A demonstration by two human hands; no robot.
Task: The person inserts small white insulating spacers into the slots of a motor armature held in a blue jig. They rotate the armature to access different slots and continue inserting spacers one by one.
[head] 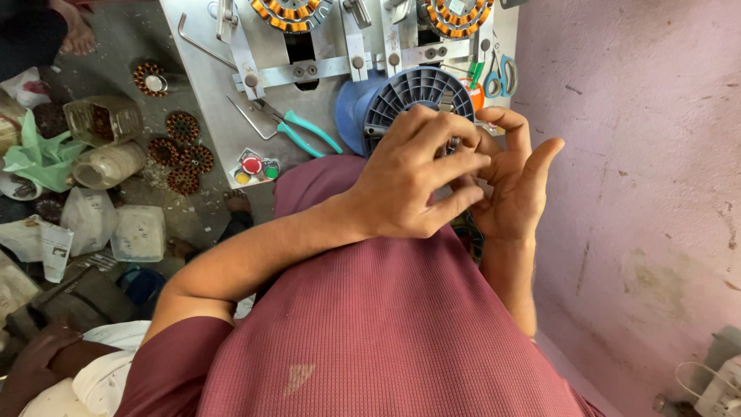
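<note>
Hands meet in front of a blue-grey ribbed plastic spool [421,96] that stands on the grey metal worktop [212,85] of a winding machine. Left hand [413,181] reaches across the body, fingers curled, tips pressed together near the right palm; its grip looks pinched on something very small, but what it is cannot be told. Right hand [513,181] is held palm-up beside a pink wall [633,154], fingers loosely bent, thumb raised; grip open, nothing clasped that shows. Both hands touch each other just below the spool's rim.

On the worktop: teal-handled pliers [305,131] lie left of the spool, next to a bent metal hex key [247,116]. Cluster of 3 push buttons [255,168], red, yellow and green, sits at the plate's near corner. 2 copper-wound stators [289,11] are mounted at the top edge, 1 left and 1 right. Teal-handled scissors [502,76] hang at the right end, near the wall.

Floor to the left: several loose wound stators [181,150], 2 clear plastic jars [104,120] on their sides, a green bag [38,154], milky plastic tubs [139,232]. Another person's hand [35,367] shows at the lower left corner, well apart.

Wearer's maroon shirt [386,332] fills the lower frame.
</note>
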